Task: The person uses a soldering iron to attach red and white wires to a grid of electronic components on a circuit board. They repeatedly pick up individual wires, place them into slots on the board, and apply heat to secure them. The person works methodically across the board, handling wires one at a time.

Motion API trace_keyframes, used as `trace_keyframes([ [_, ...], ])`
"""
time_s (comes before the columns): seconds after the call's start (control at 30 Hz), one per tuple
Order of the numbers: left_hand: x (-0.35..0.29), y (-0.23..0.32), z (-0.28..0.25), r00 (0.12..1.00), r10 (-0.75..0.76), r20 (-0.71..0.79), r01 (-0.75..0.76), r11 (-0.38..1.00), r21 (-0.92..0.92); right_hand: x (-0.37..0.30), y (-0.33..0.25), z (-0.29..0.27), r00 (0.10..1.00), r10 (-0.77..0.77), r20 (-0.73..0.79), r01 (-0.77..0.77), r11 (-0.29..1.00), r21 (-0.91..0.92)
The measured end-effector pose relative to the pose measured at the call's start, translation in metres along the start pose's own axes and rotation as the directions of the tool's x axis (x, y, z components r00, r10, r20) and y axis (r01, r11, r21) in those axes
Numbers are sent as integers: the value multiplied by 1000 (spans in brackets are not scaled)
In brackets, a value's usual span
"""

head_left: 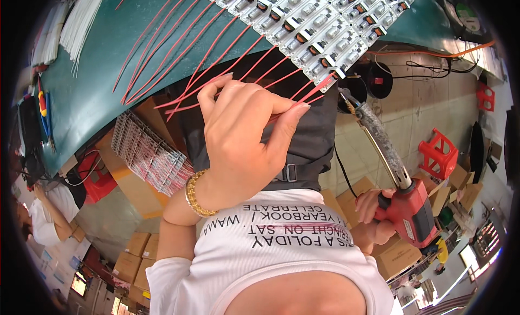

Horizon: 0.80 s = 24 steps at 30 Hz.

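My left hand (241, 133) is closed, with thumb and index finger pinching a red wire (315, 89) near the corner of a white circuit board panel (303, 31). Several more red wires run from the panel's near edge leftward over the table, and some pass by my fingers. Rows of small modules with copper-coloured and silver parts cover the panel. My right hand (374, 215) grips the red handle of a soldering gun (414, 215). Its long metal barrel slants up, and the tip is close to the panel corner; whether it touches cannot be made out.
The panel rests on a green table (103, 93). White wires (81, 28) lie at its far left, near a red-and-yellow hand tool (41, 101). Below are a stack of wired panels (149, 152), cardboard boxes (130, 253) and a red stool (437, 154). Another person (51, 215) sits at left.
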State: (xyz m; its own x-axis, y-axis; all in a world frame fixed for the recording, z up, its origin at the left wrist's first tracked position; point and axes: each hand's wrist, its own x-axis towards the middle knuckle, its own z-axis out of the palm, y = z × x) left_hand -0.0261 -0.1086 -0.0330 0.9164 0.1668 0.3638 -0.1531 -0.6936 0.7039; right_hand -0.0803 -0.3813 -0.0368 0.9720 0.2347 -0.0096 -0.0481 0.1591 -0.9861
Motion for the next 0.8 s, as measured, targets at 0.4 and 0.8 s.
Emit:
trace_keyframes([
  [0.4, -2, -2, 14, 993, 22, -112, -23, 1000, -5, 0, -3, 5, 997, 80, -22, -82, 993, -85],
  [0.8, -1, -5, 13, 992, 29, -120, -29, 1000, 3, -4, 4, 4, 998, 31, -61, -33, 999, -23],
])
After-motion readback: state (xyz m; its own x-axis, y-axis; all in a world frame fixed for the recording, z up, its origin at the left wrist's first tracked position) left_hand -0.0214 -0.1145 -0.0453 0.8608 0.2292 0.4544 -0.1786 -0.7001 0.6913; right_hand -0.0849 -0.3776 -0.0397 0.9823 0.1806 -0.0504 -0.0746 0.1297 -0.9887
